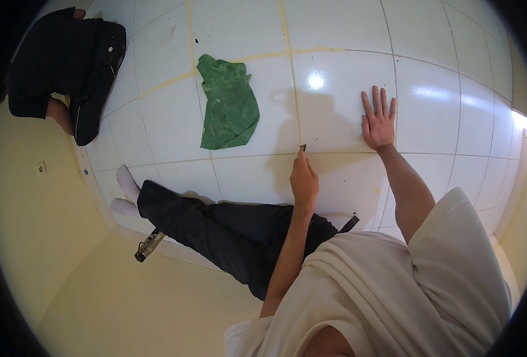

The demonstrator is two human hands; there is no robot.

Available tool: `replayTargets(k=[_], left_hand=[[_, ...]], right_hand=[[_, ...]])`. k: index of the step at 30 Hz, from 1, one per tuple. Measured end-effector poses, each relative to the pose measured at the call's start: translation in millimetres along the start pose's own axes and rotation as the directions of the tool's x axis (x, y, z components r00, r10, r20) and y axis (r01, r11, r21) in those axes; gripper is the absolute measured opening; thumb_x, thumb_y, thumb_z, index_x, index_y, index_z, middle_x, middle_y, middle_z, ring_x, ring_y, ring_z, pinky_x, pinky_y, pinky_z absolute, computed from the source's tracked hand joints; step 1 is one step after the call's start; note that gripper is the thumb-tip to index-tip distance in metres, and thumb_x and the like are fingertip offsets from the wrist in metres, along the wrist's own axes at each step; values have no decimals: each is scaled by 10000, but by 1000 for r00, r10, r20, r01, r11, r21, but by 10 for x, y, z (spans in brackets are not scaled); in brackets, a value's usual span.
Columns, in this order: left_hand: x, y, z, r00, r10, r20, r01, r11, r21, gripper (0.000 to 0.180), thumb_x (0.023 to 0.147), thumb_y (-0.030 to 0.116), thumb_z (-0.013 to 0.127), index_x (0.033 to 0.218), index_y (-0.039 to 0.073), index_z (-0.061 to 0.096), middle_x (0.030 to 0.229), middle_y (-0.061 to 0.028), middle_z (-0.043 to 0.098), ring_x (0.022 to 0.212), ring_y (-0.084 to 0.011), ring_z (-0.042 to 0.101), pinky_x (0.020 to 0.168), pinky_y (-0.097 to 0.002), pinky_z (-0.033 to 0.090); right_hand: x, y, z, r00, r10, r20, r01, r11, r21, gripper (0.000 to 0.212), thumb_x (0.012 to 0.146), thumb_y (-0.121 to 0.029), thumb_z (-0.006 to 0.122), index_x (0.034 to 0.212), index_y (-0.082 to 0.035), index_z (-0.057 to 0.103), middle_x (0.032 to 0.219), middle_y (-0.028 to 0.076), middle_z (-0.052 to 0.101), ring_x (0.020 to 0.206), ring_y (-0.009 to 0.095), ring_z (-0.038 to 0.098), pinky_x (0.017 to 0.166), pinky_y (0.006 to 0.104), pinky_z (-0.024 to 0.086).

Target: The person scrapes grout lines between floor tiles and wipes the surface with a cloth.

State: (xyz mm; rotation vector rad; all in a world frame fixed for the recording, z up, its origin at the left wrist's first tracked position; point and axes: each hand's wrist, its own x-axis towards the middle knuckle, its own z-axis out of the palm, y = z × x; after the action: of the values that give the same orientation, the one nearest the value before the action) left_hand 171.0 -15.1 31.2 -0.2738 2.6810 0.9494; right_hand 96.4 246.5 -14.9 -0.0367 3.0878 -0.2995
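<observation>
My left hand (304, 181) is closed around a small tool with a dark flat tip (302, 147); the rest of it is hidden in the fingers. Its tip meets the floor at a grout line (296, 113), near a corner where tiles join. Palm down with fingers spread, my right hand (378, 126) presses on a glossy white tile beside another joint. To the left of the tool lies a crumpled green cloth (230, 107), apart from both hands.
Yellowish grout lines (286, 30) cross the white tile floor. Another person in dark clothes (61, 65) crouches at the far left. My legs (216, 229) stretch left along the wall, with a bottle (150, 244) beside them. Small dark crumbs dot the tiles.
</observation>
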Motion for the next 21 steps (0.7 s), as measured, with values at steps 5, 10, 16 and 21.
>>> replayTargets(k=[5, 10, 16, 21], left_hand=[[-7, 47, -17, 1000, 4, 4, -4, 1000, 8, 303, 1044, 49, 508, 1343, 5, 516, 1078, -260, 657, 964, -467, 661, 773, -543, 539], [260, 67, -66, 996, -92, 18, 93, 955, -283, 139, 1058, 60, 517, 1192, 23, 523, 841, -165, 639, 730, -319, 632, 650, -412, 484], [198, -445, 103, 982, -152, 114, 187, 666, -722, 103, 1076, 133, 560, 1124, 85, 482, 783, -1, 587, 591, -38, 432, 493, -215, 320], [506, -349, -136, 978, -114, 177, 202, 753, -626, 85, 1063, 119, 562, 1089, 63, 503, 722, -26, 554, 618, -99, 467, 564, -295, 381]], right_hand=[[-19, 17, 21, 1000, 0, -17, 0, 1000, 17, 708, 978, -210, 449, 1663, -202, 270, 1747, 136, 137, 1614, 362, 86, 1278, 623, 13], [-17, -1, -3, 1000, 2, -13, -2, 1000, 6, 700, 1001, -243, 461, 1666, -218, 245, 1747, 130, 129, 1611, 365, 91, 1278, 637, 38], [1, -27, -21, 1000, 2, 2, -2, 1000, -12, 699, 1003, -252, 462, 1666, -219, 244, 1743, 136, 140, 1610, 367, 94, 1278, 637, 42], [-13, -14, -2, 1000, 9, 12, -9, 1000, -17, 707, 1000, -250, 463, 1669, -220, 234, 1743, 138, 135, 1610, 368, 94, 1278, 638, 42]])
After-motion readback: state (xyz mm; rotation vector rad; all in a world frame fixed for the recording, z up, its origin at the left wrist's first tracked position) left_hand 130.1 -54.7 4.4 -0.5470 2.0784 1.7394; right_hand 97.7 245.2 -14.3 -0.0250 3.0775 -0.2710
